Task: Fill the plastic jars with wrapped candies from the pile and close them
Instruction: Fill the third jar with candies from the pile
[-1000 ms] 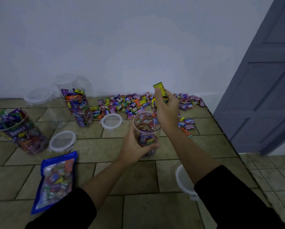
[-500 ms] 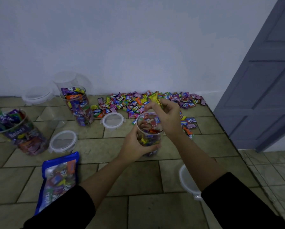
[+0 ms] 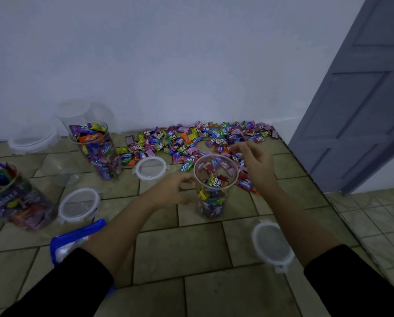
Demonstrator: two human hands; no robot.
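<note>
On the tiled surface by the wall, a clear jar, about half full of wrapped candies, stands upright between the person's hands. The left hand curves beside its left wall, and blur hides whether the fingers actually grip it. The right hand hovers just right of the rim, fingers loosely spread and holding nothing. The candy pile lies just behind the jar, along the wall.

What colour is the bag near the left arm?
The bag is blue, seen in the head view.
</note>
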